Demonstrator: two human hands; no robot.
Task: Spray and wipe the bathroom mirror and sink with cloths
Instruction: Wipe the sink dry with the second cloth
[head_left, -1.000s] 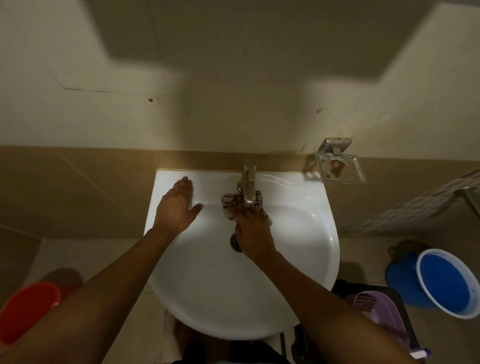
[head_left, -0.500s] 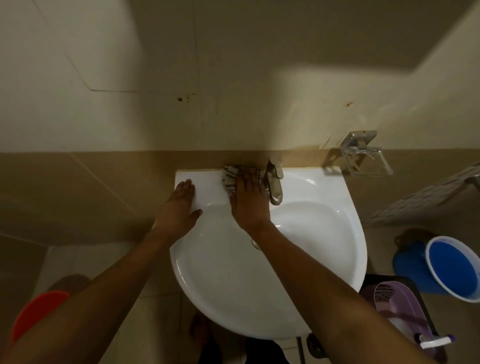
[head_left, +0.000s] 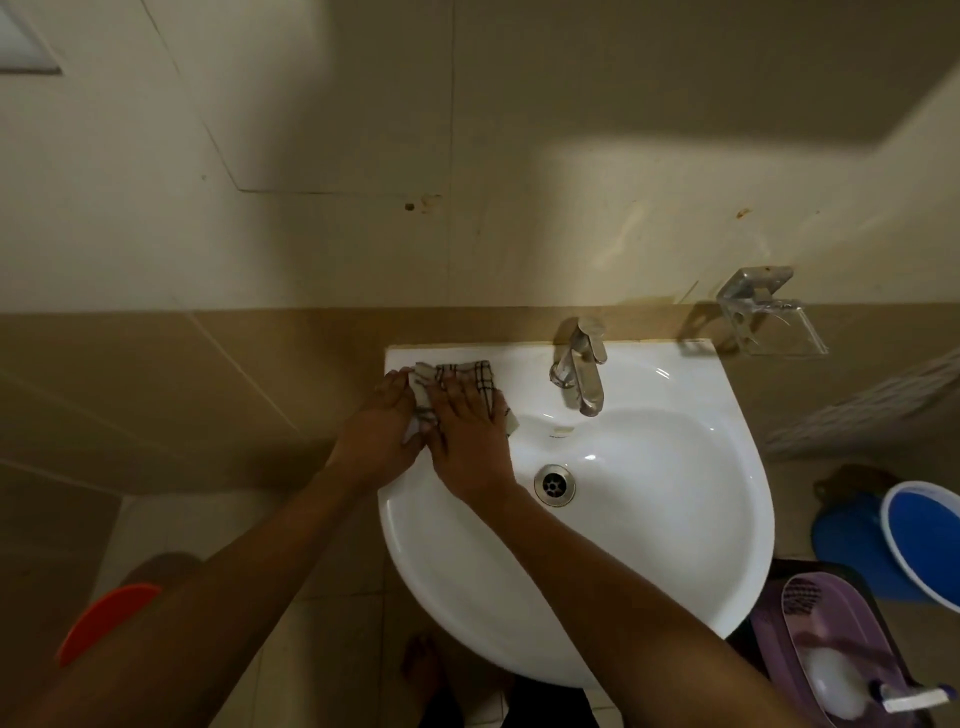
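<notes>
A white wall-mounted sink (head_left: 649, 545) fills the middle of the view, with a metal tap (head_left: 579, 364) at its back rim and a drain (head_left: 555, 485) in the bowl. A checked cloth (head_left: 460, 375) lies on the sink's back left corner. My right hand (head_left: 467, 421) presses flat on the cloth, fingers spread. My left hand (head_left: 382, 431) sits beside it at the left rim, touching the cloth's left edge; whether it grips the cloth is unclear. The mirror is out of view.
A clear soap holder (head_left: 769, 322) is fixed to the wall right of the tap. On the floor: a blue bucket (head_left: 924, 540) at right, a purple basket (head_left: 831, 649) with a bottle, an orange tub (head_left: 104, 618) at left. My foot (head_left: 423, 670) shows below the sink.
My right hand slid the cloth from the tap leftward to the sink's back left corner. My left hand stayed at the left rim and now meets the cloth. The camera view shifted left.
</notes>
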